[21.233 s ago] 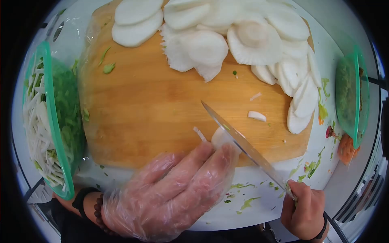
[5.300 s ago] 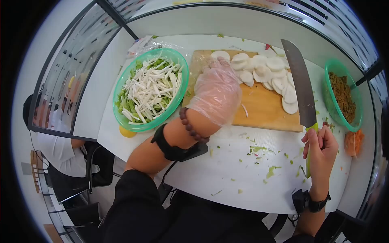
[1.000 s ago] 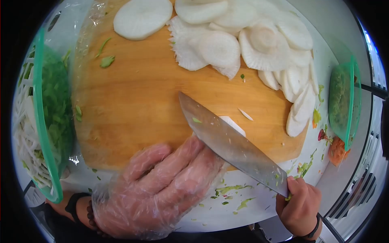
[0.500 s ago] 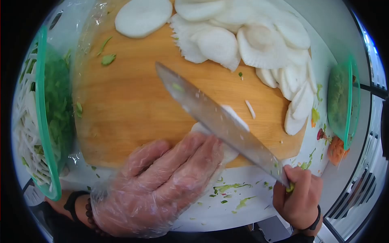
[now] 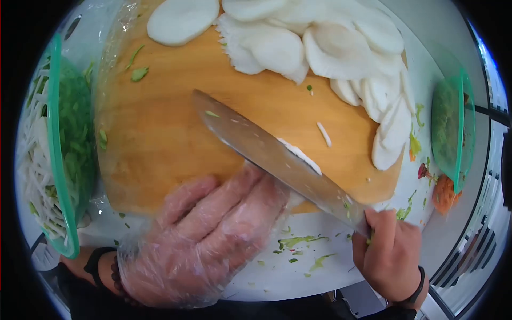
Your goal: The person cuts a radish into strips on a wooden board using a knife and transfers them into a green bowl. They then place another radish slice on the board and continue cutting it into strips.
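My left hand (image 5: 208, 234), in a clear plastic glove, presses its fingertips on white radish slices (image 5: 295, 199) at the near edge of the wooden cutting board (image 5: 154, 122). Glove and blade cover most of those slices. Bare, my right hand (image 5: 386, 250) is closed around the handle of a large kitchen knife (image 5: 266, 146). Its blade slants up and left across the board, right beside my left fingertips. Along the blade's far side lies a thin white radish strip (image 5: 303, 156). A loose strip (image 5: 324, 134) rests farther off.
Overlapping radish slices (image 5: 336, 48) cover the board's far right, with a single slice (image 5: 183, 20) at the far left. A green-rimmed container (image 5: 55, 160) of white and green shreds stands left, another green container (image 5: 461, 133) right. Orange shreds (image 5: 445, 194) and green scraps (image 5: 304, 241) litter the table.
The knife has shifted slightly left and lies flatter across the slices, with a thin strip now showing beyond the blade. My left hand stays on the radish; the view has moved slightly.
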### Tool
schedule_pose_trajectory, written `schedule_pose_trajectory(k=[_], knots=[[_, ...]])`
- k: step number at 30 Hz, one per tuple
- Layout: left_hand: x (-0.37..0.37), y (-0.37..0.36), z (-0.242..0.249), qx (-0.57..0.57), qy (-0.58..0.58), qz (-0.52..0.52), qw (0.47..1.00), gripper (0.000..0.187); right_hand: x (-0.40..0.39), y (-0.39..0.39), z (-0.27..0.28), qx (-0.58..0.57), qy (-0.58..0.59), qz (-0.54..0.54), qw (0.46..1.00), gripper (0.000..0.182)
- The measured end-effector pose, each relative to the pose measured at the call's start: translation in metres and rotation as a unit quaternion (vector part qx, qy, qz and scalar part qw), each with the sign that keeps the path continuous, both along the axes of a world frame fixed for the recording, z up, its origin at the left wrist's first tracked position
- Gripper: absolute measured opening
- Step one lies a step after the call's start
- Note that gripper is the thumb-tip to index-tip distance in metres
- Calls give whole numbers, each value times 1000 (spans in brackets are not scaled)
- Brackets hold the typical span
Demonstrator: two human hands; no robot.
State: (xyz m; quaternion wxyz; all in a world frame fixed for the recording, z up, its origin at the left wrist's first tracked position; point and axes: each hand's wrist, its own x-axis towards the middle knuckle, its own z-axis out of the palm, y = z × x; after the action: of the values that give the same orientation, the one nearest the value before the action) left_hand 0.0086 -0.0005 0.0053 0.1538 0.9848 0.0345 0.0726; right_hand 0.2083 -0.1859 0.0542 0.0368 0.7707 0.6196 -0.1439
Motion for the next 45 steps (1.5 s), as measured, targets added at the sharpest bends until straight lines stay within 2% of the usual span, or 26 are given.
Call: schedule_pose_trajectory(k=[3,7,10,19,22,28,37,40,43,45], knots=[[-1,1,-6,10,-13,-7,1000,39,11,7,-11,80,10,-4,997,39],[-3,4,-4,-5,-7,-10,1000,41,10,-3,-1,68,57,40,995,50],[-5,3,-5,-7,-9,-10,1000,42,-2,-7,10,-3,40,-13,999,29],[-5,1,-4,-10,1,-4,1000,44,-6,-8,10,-26,9,-22,999,28],[-3,0,-4,-12,0,1,1000,45,3,3,-3,40,26,17,999,43],[-3,3,-1,-27,12,-5,1000,50,3,10,-1,61,27,-11,998,39],[-7,4,-8,-66,-25,0,998,51,-5,-4,7,38,42,7,998,39],[-7,5,-6,-67,-26,-1,997,52,-15,-2,16,-41,30,-72,996,23],[-4,2,-5,-58,-23,12,998,53,-6,6,3,18,33,-12,999,35],[-3,-1,-3,-39,-17,15,999,52,-4,13,0,23,52,-25,998,33]])
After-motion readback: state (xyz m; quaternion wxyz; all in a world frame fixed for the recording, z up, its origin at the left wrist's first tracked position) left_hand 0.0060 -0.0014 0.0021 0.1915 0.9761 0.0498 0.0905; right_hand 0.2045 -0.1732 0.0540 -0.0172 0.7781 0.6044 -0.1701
